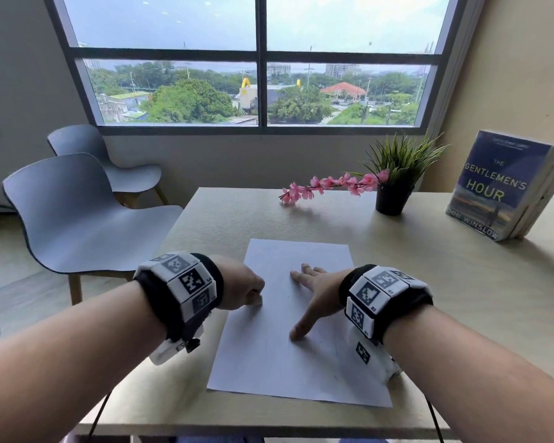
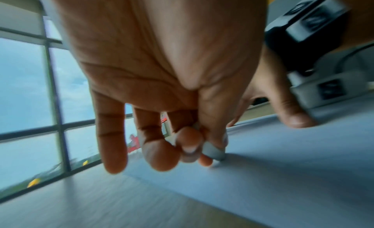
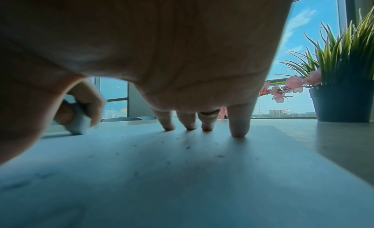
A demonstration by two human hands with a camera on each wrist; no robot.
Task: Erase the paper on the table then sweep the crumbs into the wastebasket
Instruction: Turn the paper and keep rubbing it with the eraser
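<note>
The paper (image 1: 288,318) lies flat on the table (image 1: 429,282), its near edge close to the table's front edge, squarely before the person. It is a single thin sheet, so I judge it light, limp and apt to slide or wrinkle under rubbing; it wants pinning flat rather than gripping, with the pressing hand set close to the spot being rubbed. The right hand (image 1: 317,294) does just that: it lies spread on the middle of the sheet, fingers straight, the fingertips (image 3: 237,132) and thumb pressing down and holding nothing. The left hand (image 1: 242,282) is curled at the sheet's left edge, pinching the eraser (image 2: 212,150) between thumb and the first fingers, the other fingers tucked loosely beside it. The eraser is small and pale, probably soft and a little grippy, best held low near its working end so it does not bend or roll; its lower end touches the paper. The crumbs (image 3: 188,147) show in the right wrist view as small dark flecks scattered on the sheet under and ahead of the right palm. They look tiny and loose, likely to scatter if swept hard. No wastebasket shows in any view.
</note>
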